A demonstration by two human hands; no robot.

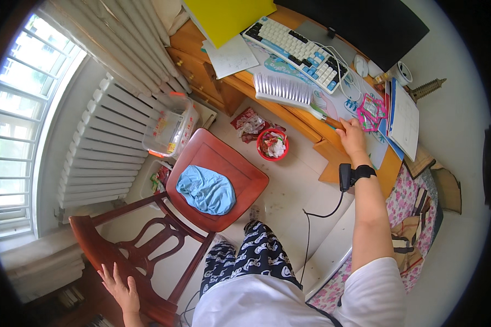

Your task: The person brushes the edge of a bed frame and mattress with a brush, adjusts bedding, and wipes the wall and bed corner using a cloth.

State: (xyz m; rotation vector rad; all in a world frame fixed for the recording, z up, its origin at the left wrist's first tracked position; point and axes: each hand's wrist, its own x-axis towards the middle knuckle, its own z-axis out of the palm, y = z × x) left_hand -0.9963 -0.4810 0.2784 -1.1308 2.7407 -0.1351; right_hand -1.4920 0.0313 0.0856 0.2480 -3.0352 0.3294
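My right hand (352,137) grips the wooden handle of a bed brush (284,92) with pale bristles, above the front edge of the wooden desk (278,108). The bristles point up towards a white, black and blue keyboard (296,53). At the lower left, my left hand (122,288) has its fingers spread and is near the top rail of a reddish wooden chair (84,239); whether it touches the rail cannot be told. A crumpled light-blue cloth (206,190) lies on the chair seat.
Below the desk, a red waste basket (273,145) holds rubbish, with crumpled wrappers (249,124) beside it. A clear plastic bin (172,124) stands by the radiator (102,151). On the desk are a monitor (364,24), a mouse (360,65), papers (231,59) and pink-edged packets (372,110).
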